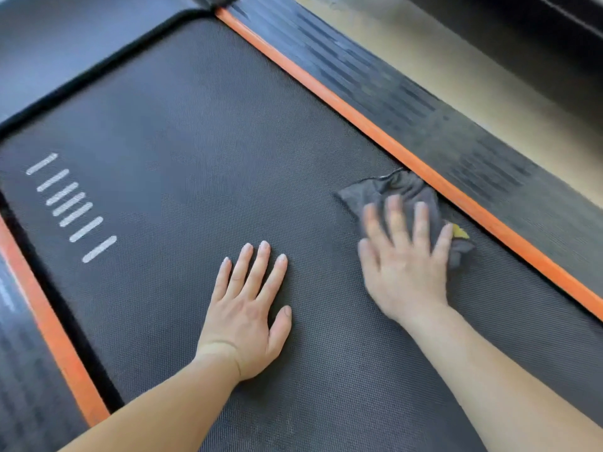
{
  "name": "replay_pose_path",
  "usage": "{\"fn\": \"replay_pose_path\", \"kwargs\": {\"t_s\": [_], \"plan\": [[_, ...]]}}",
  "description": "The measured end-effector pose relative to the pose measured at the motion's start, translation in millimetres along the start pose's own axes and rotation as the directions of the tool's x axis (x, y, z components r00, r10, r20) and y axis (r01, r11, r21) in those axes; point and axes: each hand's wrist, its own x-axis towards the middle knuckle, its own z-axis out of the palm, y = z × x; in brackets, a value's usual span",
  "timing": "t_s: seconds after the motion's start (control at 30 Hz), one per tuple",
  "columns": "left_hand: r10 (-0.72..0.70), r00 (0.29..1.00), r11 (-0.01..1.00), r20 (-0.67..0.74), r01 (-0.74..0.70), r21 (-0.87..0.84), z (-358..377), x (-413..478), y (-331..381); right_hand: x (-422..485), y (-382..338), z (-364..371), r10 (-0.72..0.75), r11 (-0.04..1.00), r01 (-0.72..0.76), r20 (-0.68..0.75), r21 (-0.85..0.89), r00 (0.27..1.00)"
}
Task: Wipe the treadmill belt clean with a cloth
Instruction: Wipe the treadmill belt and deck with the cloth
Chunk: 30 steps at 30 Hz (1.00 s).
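1. Two bare forearms reach in from the near edge, both lying over the treadmill belt (195, 125), a dark, finely textured surface.
2. The left hand (248, 308) rests palm down on the belt near its middle. Its fingers are straight and slightly spread, the thumb is out to the side, and it holds nothing.
3. The right hand (404, 262) is a little farther off and to the right, blurred. Its palm is down and its fingers are straight and spread, pressing flat on the cloth (391, 187).
4. The cloth is grey and crumpled. It lies on the belt under the right fingers, its far corner touching the right orange strip (359, 115). A small yellow tag (460, 231) shows at its right edge, too small to read.
5. On the left side rail (19, 370), faint pale print is too blurred to read. The left orange strip (55, 337) runs just beside it.
6. A row of short white dashes (70, 207) is printed on the belt's left part; they form no letters.
7. Beyond the right orange strip lies the ribbed black right side rail (456, 141), then pale floor (456, 60).
8. At the far end, the dark motor cover (65, 44) borders the belt.
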Motion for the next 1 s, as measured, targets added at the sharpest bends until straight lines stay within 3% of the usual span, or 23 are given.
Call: {"fn": "replay_pose_path", "kwargs": {"t_s": [0.07, 0.1, 0.2, 0.27, 0.33, 0.4, 0.47, 0.53, 0.67, 0.7, 0.8, 0.87, 0.93, 1.0], "plan": [[0.003, 1.0, 1.0, -0.003, -0.003, -0.005, 0, 1, -1, 2, 10, -3, -0.151, 0.988, 0.154, 0.072, -0.03, 0.986], [0.004, 1.0, 1.0, -0.004, -0.004, -0.007, 0, 2, -1, 8, 22, -5, -0.16, 0.986, 0.163, 0.091, -0.025, 0.983], [0.013, 1.0, 1.0, -0.002, -0.013, -0.008, 1, 1, 0, 23, 41, -8, -0.011, 1.0, 0.011, 0.071, 0.01, 0.997], [0.012, 1.0, 1.0, -0.008, -0.012, -0.02, 1, 0, -1, 28, 33, -5, 0.114, 0.992, -0.113, -0.022, 0.062, 0.993], [0.008, 1.0, 1.0, -0.01, -0.008, -0.023, 0, 1, -1, 29, 17, -2, 0.126, 0.986, -0.116, -0.076, 0.122, 0.989], [0.009, 1.0, 1.0, 0.004, -0.009, -0.009, 0, 2, -1, 17, 10, 0, -0.042, 0.984, 0.06, -0.109, 0.17, 0.993], [0.012, 1.0, 1.0, 0.0, -0.012, -0.008, 0, 2, -1, -2, 18, 4, -0.312, 0.94, 0.324, -0.117, 0.108, 0.943], [0.011, 1.0, 1.0, -0.006, -0.012, -0.011, 0, 1, -2, 2, 48, 2, -0.407, 0.91, 0.412, -0.089, 0.051, 0.909], [0.012, 1.0, 1.0, -0.011, -0.012, 0.008, 2, 3, -1, 34, 64, -11, -0.015, 0.994, 0.029, -0.133, 0.102, 0.991], [0.014, 1.0, 1.0, -0.011, -0.014, 0.012, 2, 3, -1, 33, 45, -10, -0.013, 0.995, 0.028, -0.157, 0.097, 0.988], [0.022, 0.999, 1.0, -0.028, -0.022, -0.006, 2, 0, -2, -5, -7, 8, -0.306, 0.936, 0.325, -0.143, 0.134, 0.941], [0.023, 0.999, 1.0, -0.032, -0.023, -0.009, 2, 1, -3, -11, 4, 10, -0.399, 0.897, 0.421, -0.167, 0.135, 0.902], [0.017, 1.0, 1.0, -0.015, -0.017, 0.011, 1, 2, -1, 2, 34, 6, -0.211, 0.963, 0.241, -0.219, 0.12, 0.953], [0.016, 1.0, 1.0, -0.009, -0.016, 0.019, 1, 2, -1, 14, 50, -3, 0.057, 0.986, -0.032, -0.15, 0.165, 0.987]]}}
